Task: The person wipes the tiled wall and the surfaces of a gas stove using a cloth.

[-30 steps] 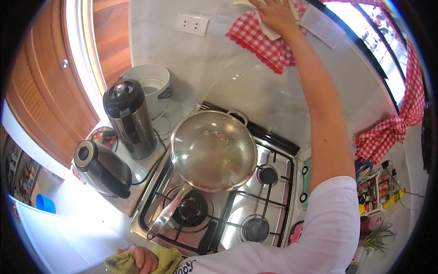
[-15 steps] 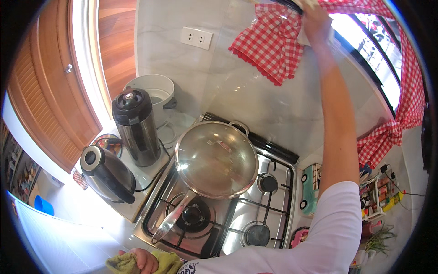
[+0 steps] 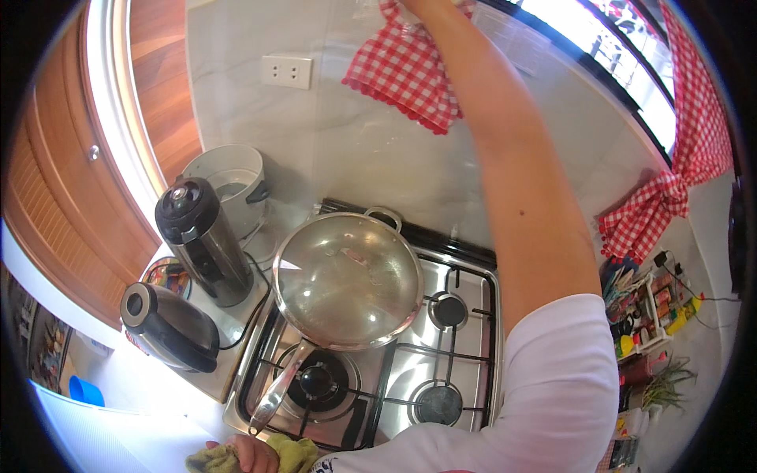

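My left hand [image 3: 254, 452], at the lower edge, is closed around a crumpled green cloth [image 3: 293, 452]. The right arm stretches up across the view to the top edge. There my right hand [image 3: 419, 5] is nearly all cut off, beside the red-and-white checked curtain [image 3: 406, 71], and its fingers are hidden. Below the arm, a steel pan [image 3: 285, 386] with a long handle and a domed steel lid [image 3: 347, 280] rests on the gas stove [image 3: 394, 422]. Its handle points toward my left hand.
Left of the stove stand a steel kettle [image 3: 169, 327], a tall thermos flask [image 3: 206, 244] and a pale pot [image 3: 240, 169]. A wall socket [image 3: 286, 72] sits above them. A second tied curtain [image 3: 654, 205] hangs at the right, above a rack of small items [image 3: 650, 315].
My right hand has moved left and up, nearly out of view, along the checked curtain. The whole view has shifted a little. My left hand still grips the green cloth.
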`<state>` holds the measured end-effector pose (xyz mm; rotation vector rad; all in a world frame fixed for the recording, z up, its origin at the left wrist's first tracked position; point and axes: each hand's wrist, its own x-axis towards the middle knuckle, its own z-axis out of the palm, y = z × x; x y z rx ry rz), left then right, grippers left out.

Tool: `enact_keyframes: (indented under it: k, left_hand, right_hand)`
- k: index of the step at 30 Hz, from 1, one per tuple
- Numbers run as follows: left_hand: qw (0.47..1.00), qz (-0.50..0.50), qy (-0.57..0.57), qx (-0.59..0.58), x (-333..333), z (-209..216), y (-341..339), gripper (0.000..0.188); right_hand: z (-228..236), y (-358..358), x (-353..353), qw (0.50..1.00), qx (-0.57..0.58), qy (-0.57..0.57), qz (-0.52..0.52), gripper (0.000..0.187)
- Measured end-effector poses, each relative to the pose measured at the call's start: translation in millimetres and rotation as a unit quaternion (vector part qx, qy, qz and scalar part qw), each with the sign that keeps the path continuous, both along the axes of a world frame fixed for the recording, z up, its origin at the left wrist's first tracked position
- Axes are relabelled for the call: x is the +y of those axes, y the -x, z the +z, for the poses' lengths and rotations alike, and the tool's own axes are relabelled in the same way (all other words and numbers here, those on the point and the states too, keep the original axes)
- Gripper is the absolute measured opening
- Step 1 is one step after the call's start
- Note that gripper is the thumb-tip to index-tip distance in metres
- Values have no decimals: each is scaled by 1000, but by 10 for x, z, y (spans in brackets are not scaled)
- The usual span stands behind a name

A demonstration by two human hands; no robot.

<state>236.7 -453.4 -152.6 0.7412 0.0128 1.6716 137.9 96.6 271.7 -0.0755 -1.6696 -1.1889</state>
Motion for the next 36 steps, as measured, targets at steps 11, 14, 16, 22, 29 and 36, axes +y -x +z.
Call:
enact_keyframes:
  k: [11, 14, 16, 22, 29, 36]
  left_hand:
    - [999, -28, -5, 19, 130, 152, -8, 50]
    - [999, -27, -3, 22, 147, 167, -3, 50]
    - [999, -27, -5, 17, 128, 125, -3, 50]
    - [1000, -7, -5, 9, -25, 29, -7, 51]
    - [1000, -24, -15, 9, -1, -57, 34, 53]
    - [999, -31, -9, 16, 50, 39, 18, 54]
  right_hand:
    - [-40, -2996, 1261, 963, 97, 26, -251, 34]
    - [-141, -3437, 1162, 952, 135, 22, -274, 31]
    - [-139, -3410, 1164, 951, 159, -12, -264, 28]
    - [-269, -1700, 657, 984, -8, 176, -34, 50]
    - [27, -31, 163, 993, -73, -31, -86, 48]
    - [-30, -778, 405, 994, -80, 17, -78, 43]
